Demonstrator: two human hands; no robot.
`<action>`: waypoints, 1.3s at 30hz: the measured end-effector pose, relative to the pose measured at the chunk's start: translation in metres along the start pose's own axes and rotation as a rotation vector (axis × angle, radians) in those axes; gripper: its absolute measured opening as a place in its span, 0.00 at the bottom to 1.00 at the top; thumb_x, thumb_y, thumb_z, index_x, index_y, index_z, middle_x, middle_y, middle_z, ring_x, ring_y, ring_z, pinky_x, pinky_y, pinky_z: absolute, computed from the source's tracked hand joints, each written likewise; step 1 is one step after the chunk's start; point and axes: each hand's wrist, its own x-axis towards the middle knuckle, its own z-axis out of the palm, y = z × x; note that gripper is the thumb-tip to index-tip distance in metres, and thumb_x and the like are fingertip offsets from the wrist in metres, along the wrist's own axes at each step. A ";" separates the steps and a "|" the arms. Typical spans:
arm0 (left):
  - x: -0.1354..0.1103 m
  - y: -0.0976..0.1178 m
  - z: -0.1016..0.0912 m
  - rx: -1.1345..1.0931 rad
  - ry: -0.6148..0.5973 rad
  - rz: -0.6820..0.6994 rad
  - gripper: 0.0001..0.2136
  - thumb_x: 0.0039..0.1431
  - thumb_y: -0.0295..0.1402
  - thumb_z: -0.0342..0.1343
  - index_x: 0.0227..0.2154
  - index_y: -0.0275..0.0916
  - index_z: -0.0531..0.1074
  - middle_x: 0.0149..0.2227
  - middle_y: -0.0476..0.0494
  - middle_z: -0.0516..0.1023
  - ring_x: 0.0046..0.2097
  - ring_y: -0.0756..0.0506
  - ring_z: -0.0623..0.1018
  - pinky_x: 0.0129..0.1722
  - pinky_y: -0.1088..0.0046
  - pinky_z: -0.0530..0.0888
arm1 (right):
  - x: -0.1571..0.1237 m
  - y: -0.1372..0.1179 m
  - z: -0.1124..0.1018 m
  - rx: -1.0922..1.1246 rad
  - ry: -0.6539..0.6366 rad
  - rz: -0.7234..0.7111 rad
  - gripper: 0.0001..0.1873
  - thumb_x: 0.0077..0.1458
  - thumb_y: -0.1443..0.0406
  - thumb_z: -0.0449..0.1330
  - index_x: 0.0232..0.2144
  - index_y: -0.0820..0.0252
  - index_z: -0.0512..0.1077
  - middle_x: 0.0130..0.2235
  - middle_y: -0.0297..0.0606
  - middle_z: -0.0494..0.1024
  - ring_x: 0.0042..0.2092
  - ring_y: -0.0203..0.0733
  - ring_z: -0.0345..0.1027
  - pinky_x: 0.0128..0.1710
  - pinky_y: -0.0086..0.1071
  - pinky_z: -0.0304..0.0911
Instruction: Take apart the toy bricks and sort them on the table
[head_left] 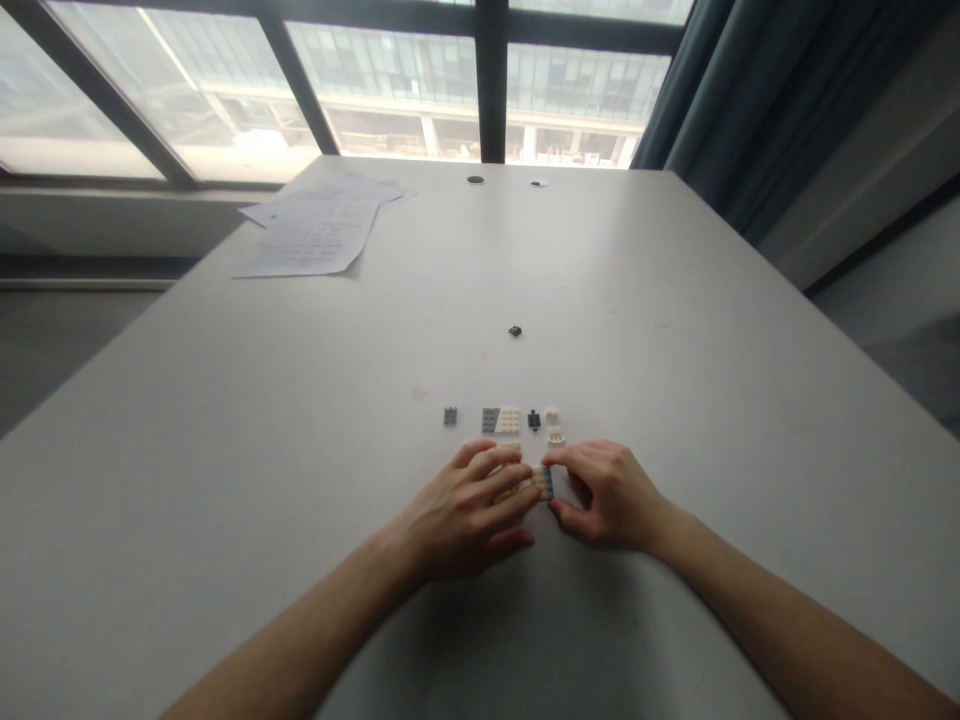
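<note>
Studded plate [547,484] on the table [675,620], right hand [604,490] pinching its right end between finger and thumb, left hand [469,505] over its left part, whether gripping I cannot tell, small bricks [490,420] just beyond, dark piece [515,331] farther off, papers [319,238] far left, window [390,90] behind.

Strong daylight enters through the far window [382,80], its panes washed out by glare. The white table [225,420] gleams faintly there, greying nearer, with soft shadows beneath the left hand [469,505] and right hand [611,495]. Wide-angle distortion stretches the edges; the small toy bricks [510,420] look slightly soft.
</note>
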 end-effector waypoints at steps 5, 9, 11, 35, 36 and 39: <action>0.001 0.001 -0.001 0.027 0.021 0.010 0.17 0.61 0.39 0.54 0.50 0.39 0.68 0.47 0.39 0.76 0.53 0.39 0.71 0.54 0.58 0.64 | 0.000 0.001 0.000 0.024 0.052 -0.003 0.23 0.48 0.55 0.63 0.44 0.62 0.72 0.30 0.38 0.77 0.31 0.41 0.70 0.36 0.34 0.62; 0.000 0.002 -0.003 0.020 0.089 -0.025 0.16 0.59 0.36 0.56 0.49 0.39 0.69 0.46 0.39 0.77 0.51 0.40 0.72 0.52 0.60 0.66 | 0.001 0.002 0.000 0.068 0.129 0.061 0.22 0.51 0.53 0.62 0.44 0.61 0.72 0.25 0.32 0.71 0.25 0.36 0.64 0.30 0.29 0.60; 0.001 0.001 -0.005 0.011 0.139 -0.069 0.14 0.59 0.34 0.56 0.48 0.39 0.69 0.45 0.40 0.77 0.50 0.41 0.73 0.50 0.61 0.67 | 0.001 0.003 0.000 0.094 0.164 0.094 0.20 0.53 0.53 0.61 0.42 0.61 0.73 0.23 0.30 0.68 0.24 0.34 0.62 0.28 0.27 0.59; 0.110 -0.116 0.013 0.185 -0.134 -0.566 0.12 0.62 0.26 0.47 0.38 0.36 0.76 0.41 0.37 0.77 0.46 0.42 0.74 0.48 0.63 0.70 | 0.005 0.006 -0.001 0.278 0.257 0.160 0.15 0.55 0.55 0.60 0.36 0.62 0.75 0.19 0.25 0.60 0.21 0.31 0.55 0.24 0.26 0.55; 0.107 -0.110 0.010 0.144 -0.085 -0.578 0.11 0.61 0.27 0.48 0.39 0.36 0.76 0.42 0.38 0.77 0.46 0.42 0.75 0.49 0.64 0.70 | 0.004 0.006 -0.001 0.272 0.275 0.156 0.14 0.55 0.56 0.60 0.36 0.61 0.74 0.19 0.25 0.61 0.21 0.31 0.55 0.24 0.26 0.55; 0.092 -0.075 0.003 -0.287 0.232 -0.685 0.10 0.59 0.29 0.52 0.42 0.36 0.74 0.41 0.41 0.78 0.42 0.45 0.77 0.46 0.66 0.73 | 0.003 0.005 0.000 0.237 0.393 0.129 0.11 0.55 0.58 0.60 0.37 0.60 0.73 0.20 0.26 0.62 0.21 0.31 0.56 0.24 0.26 0.57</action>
